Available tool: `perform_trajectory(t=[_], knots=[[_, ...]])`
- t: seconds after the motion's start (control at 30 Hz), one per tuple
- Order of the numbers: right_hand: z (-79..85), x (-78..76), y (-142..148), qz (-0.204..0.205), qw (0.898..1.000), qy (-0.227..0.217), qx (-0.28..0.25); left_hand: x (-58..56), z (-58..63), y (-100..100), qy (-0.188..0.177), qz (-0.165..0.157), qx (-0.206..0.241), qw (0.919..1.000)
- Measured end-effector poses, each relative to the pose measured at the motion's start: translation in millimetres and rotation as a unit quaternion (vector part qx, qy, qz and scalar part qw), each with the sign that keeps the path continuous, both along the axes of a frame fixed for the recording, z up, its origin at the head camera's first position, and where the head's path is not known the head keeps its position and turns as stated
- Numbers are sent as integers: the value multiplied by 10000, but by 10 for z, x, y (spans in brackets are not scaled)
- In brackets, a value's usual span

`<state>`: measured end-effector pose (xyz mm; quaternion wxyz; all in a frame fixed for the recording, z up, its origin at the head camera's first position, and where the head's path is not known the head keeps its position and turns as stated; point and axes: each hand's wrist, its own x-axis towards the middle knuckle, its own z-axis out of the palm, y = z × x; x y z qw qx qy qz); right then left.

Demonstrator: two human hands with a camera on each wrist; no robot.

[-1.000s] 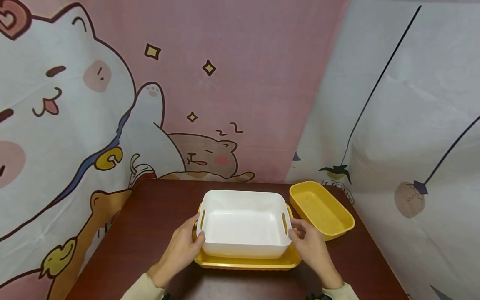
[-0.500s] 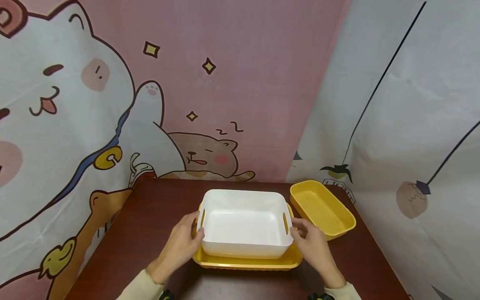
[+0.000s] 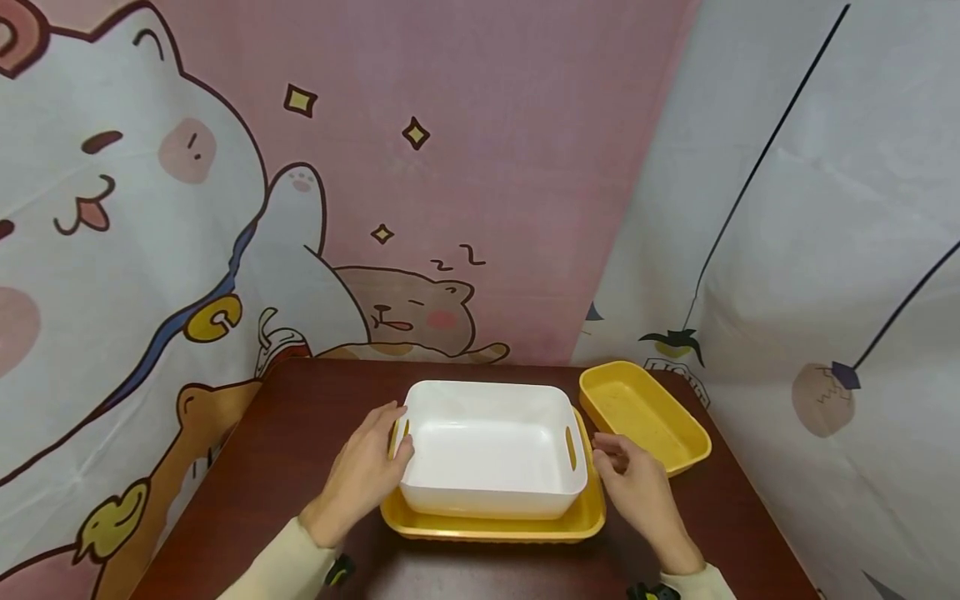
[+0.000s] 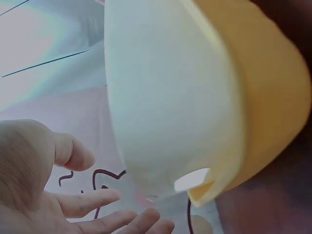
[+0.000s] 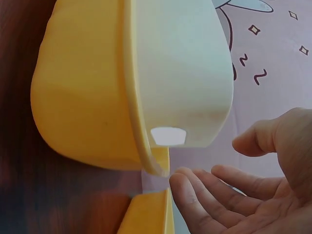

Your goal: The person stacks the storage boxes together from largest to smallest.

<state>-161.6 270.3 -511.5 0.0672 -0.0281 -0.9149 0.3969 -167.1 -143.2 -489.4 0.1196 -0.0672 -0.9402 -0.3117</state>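
Observation:
A white rectangular storage bin [image 3: 487, 454] with a slot handle at each end sits inside a larger yellow bin [image 3: 491, 531]. Part of its white wall [image 4: 170, 87] stands above the yellow rim in both wrist views. My left hand [image 3: 363, 467] is beside the left end, its fingertips overlapping the white rim in the head view. The left wrist view shows that hand [image 4: 29, 180] off the wall with fingers spread. On the other side, my right hand [image 3: 637, 492] is just off the right end, fingers loosely bent. Nothing lies between its thumb and fingers [image 5: 183, 187].
A second, shallower yellow bin [image 3: 645, 417] lies angled at the back right of the dark red-brown table [image 3: 315, 400], close behind my right hand. Cartoon-printed cloth [image 3: 525, 167] hangs behind the table and along its sides.
Both hands have let go of the white bin's ends. The right hand has moved outward to the right, the left slightly outward and up. The white bin stays nested in the yellow one.

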Motion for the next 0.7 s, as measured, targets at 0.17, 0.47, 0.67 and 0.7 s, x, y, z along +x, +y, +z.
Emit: perform_trajectory(t=[0.17, 0.47, 0.67, 0.7], knots=[[3, -26, 74, -84, 9999, 57, 114, -104, 108, 72, 35, -43, -90, 9999], [-15, -54, 228, -195, 9992, 230, 271, -295, 368, 266, -2, -413, -189, 9990], [-28, -70, 298, -342, 9984, 210, 406, -418, 483, 412, -176, -567, -204, 9980], [-34, -67, 313, -375, 9982, 204, 427, -435, 491, 439, -184, -597, -188, 9979]])
